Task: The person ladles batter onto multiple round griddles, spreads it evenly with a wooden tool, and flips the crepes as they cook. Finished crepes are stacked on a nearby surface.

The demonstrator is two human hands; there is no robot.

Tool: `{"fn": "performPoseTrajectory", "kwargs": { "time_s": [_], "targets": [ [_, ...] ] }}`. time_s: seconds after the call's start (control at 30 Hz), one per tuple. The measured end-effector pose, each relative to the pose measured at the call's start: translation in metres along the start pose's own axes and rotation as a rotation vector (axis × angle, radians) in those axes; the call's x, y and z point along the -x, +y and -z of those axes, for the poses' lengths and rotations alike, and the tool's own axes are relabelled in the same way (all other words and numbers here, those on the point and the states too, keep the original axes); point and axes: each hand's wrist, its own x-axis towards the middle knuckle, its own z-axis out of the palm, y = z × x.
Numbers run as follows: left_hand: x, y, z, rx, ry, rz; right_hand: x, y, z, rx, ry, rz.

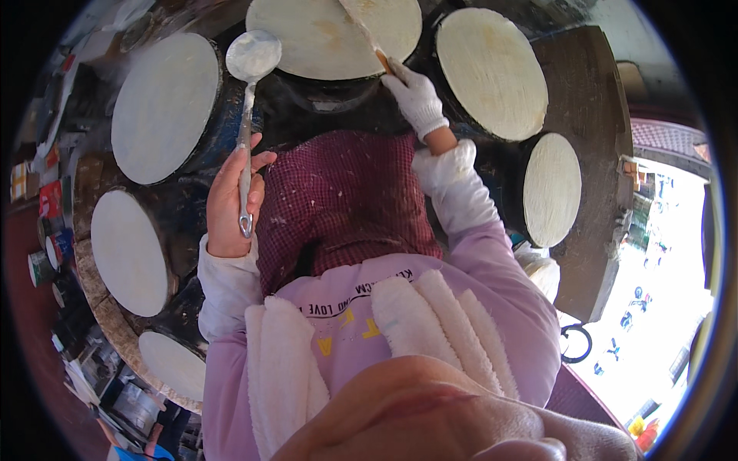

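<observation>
My bare left hand [226, 201] grips the handle of a metal ladle [246, 124]. Its round bowl, smeared with white batter, points away from me between two griddles. A white knitted glove covers my right hand [416, 99], which grips the wooden handle of a long, thin spatula [364, 29]. The blade reaches over the front round griddle, coated with a pale batter sheet [305, 43]; browned patches show near its middle. I cannot tell whether the blade touches the sheet. The blade's far end is cut off by the picture's top edge.
More batter-coated round griddles curve around me: far left [167, 109], left [127, 253], lower left [173, 363], right [493, 72] and farther right [552, 190]. A brown tabletop [588, 173] borders the right side. Cans [40, 268] and boxes stand at far left.
</observation>
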Motion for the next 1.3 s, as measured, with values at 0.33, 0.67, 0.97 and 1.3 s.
{"fn": "performPoseTrajectory", "kwargs": {
  "time_s": [0.33, 0.67, 0.97, 1.3],
  "targets": [
    [0.005, -0.015, -0.013, 0.013, -0.066, -0.027, -0.025, -0.031, 0.037, 0.496, 0.144, -0.259],
    [0.001, -0.053, -0.048, -0.217, -0.019, 0.04, 0.131, -0.181, 0.036, -0.483, -0.409, -0.087],
    [0.014, -0.044, -0.054, -0.152, -0.065, 0.055, 0.078, 0.064, 0.101, 0.484, -0.164, -0.249],
    [0.015, -0.033, -0.06, -0.177, 0.0, -0.025, 0.07, 0.037, 0.113, 0.971, 0.536, 0.063]
  ]
}}
